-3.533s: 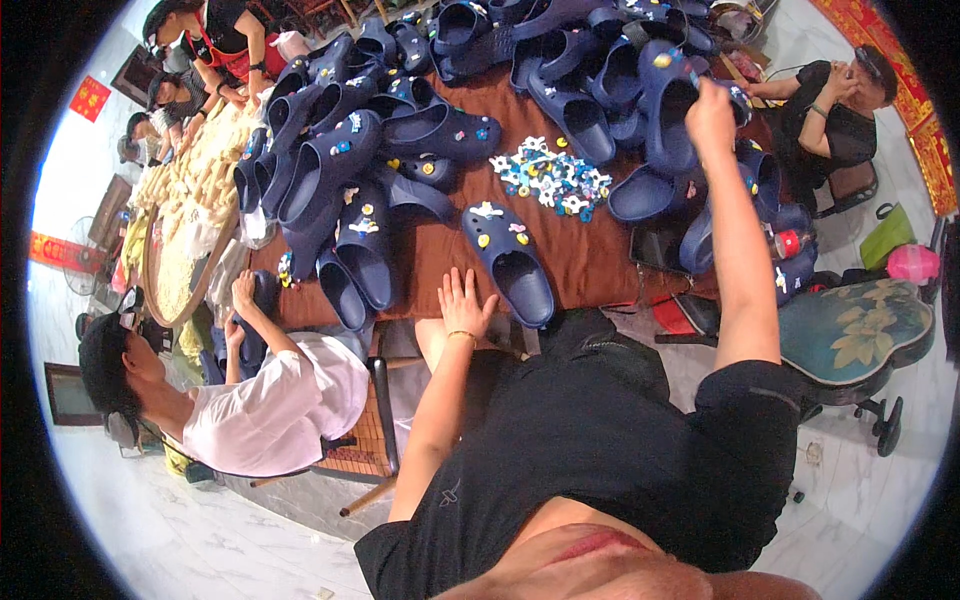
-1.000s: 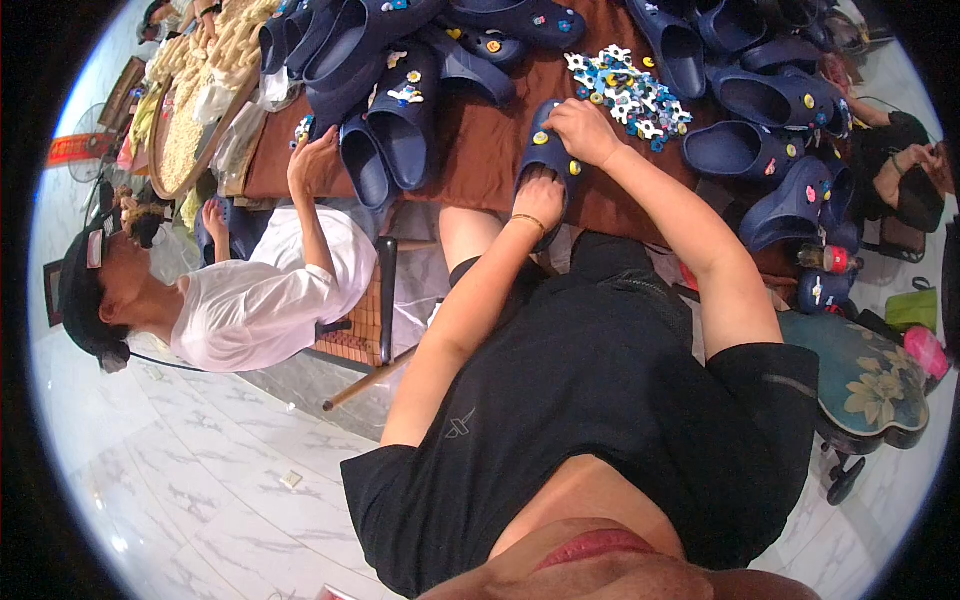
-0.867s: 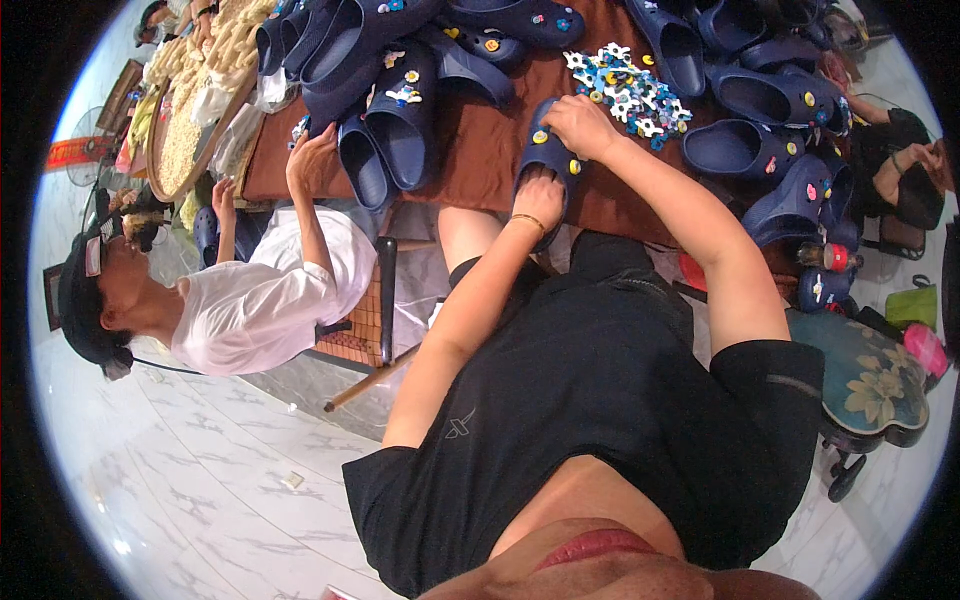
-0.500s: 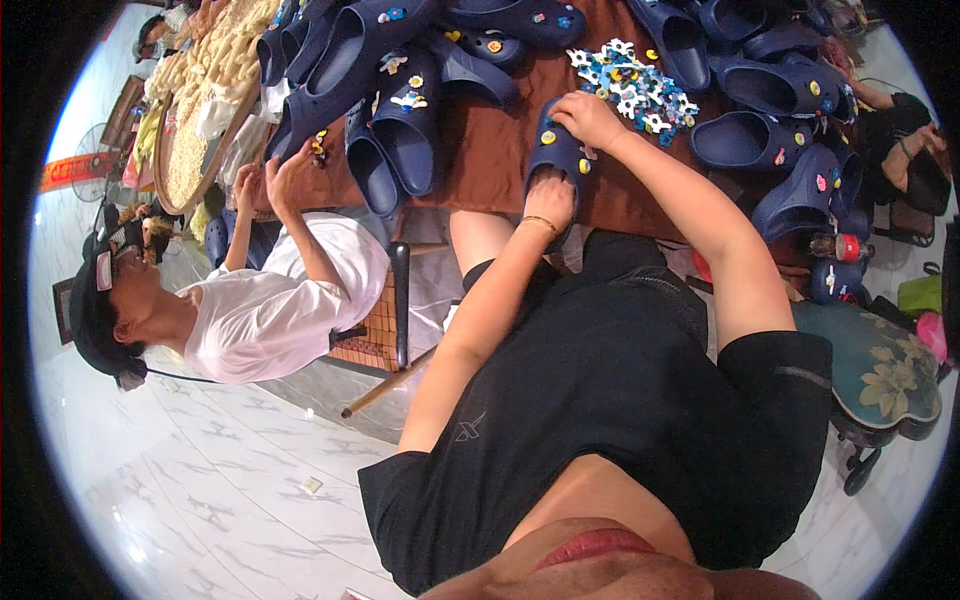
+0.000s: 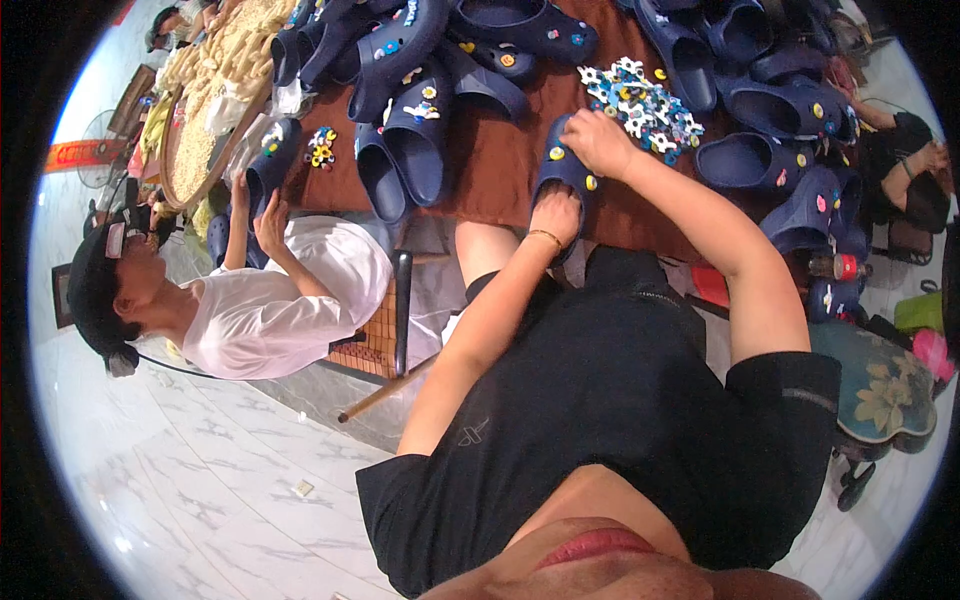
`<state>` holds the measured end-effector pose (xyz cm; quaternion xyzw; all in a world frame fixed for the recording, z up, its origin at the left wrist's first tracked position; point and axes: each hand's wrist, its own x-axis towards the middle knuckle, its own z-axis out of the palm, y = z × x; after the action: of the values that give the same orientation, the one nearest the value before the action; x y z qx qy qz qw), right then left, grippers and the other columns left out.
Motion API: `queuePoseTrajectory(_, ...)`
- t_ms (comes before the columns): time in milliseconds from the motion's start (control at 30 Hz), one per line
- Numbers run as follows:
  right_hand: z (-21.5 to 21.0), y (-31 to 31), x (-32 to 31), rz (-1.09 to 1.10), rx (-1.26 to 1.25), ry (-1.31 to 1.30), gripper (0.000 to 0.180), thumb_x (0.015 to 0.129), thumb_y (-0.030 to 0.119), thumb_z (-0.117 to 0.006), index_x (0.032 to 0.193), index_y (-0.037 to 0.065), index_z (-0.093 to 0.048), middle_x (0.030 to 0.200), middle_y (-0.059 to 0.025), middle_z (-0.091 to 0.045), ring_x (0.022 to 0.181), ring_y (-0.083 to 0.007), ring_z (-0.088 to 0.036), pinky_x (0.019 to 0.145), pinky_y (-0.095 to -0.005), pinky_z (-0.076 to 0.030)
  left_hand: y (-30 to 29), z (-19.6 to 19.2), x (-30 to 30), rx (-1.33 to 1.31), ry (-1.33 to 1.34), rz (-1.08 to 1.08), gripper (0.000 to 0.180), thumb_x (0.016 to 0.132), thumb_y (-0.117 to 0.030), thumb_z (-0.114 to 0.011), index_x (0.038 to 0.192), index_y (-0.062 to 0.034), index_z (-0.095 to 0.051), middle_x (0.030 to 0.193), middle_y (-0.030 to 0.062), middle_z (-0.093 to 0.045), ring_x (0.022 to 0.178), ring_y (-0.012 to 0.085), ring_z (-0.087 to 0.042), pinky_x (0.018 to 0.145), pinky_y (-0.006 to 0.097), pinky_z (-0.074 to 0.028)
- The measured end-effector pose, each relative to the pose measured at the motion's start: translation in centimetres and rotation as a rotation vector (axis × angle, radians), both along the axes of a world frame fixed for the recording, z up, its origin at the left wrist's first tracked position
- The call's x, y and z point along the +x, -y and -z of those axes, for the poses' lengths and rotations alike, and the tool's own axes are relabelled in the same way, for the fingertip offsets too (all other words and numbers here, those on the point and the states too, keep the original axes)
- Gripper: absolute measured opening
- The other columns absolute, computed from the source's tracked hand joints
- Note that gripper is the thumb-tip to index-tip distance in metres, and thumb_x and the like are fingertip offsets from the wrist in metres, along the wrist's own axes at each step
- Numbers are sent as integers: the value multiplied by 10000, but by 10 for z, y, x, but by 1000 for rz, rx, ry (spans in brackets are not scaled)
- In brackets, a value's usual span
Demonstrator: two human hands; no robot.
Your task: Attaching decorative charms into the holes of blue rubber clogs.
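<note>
Clog (image 5: 570, 168), navy blue. Sat at the near edge of a brown cloth (image 5: 470, 165), with toe pointed toward twelve o'clock and round yellow charms (image 5: 558, 153) on the upper. Was gripped at the opening by the left hand (image 5: 556, 216), with fingers tucked inside and partly hidden. Was touched at the toe by the right hand (image 5: 600, 142), with fingers bent over the edge; could not tell whether open or closed on a small piece.

Taking that shoe as the dial's centre, saw a loose pile of white, blue and yellow pieces (image 5: 640, 105) at one o'clock, just beside the right hand. Saw heaped navy clogs (image 5: 415, 125) at ten o'clock, and more scattered shoes (image 5: 790, 165) at two and three, some with ornaments attached. Noticed a red-labelled bottle (image 5: 838, 267) between three and four o'clock, and a teal stool (image 5: 870, 390) with leaf pattern at four. At nine o'clock, well apart, noted a small colourful cluster (image 5: 320, 150) beside a second clog (image 5: 272, 160), held by a person in a white shirt (image 5: 290, 290).
</note>
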<state>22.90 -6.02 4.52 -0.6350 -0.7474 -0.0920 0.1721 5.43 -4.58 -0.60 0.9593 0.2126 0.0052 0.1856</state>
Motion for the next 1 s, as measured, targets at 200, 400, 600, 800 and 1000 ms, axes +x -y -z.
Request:
queuePoseTrajectory(200,-1,-2,-15,-28,-216,368,124,696,171,-537,685,110,-644,806,-34,-563,875,-188,-494,711,-321,-382,5,-7,0,-25,-6,-5,224,785,-138,-416,822,-13,-599,946,179,-556,916,311,-535,811,401,-423)
queuePoseTrajectory(400,-19,-9,-14,138,-434,85,166,678,166,-560,779,128,-687,880,-82,-607,908,-259,-526,780,-378,-423,4,-4,-2,-6,-18,11,232,783,-142,-413,844,-28,-606,954,177,-560,950,299,-532,853,397,-406)
queuePoseTrajectory(600,13,0,12,243,-41,-447,219,718,87,-502,873,60,-655,847,-142,-618,840,-303,-564,793,-403,-422,-6,7,2,34,-4,41,224,799,-150,-409,825,-28,-596,877,173,-585,850,308,-573,765,404,-451)
queuePoseTrajectory(800,2,10,-3,228,-95,-258,345,706,44,-540,1042,89,-602,1040,-121,-552,976,-297,-505,834,-382,-413,-3,5,1,29,15,16,238,816,-158,-395,850,-27,-590,890,175,-583,853,312,-574,773,409,-448)
queuePoseTrajectory(1000,-5,14,-24,262,-281,-79,338,712,54,-522,1031,110,-619,1085,-83,-548,1036,-267,-476,853,-382,-409,3,6,-2,49,21,21,234,805,-148,-408,868,-20,-594,896,195,-577,865,327,-568,787,419,-445)
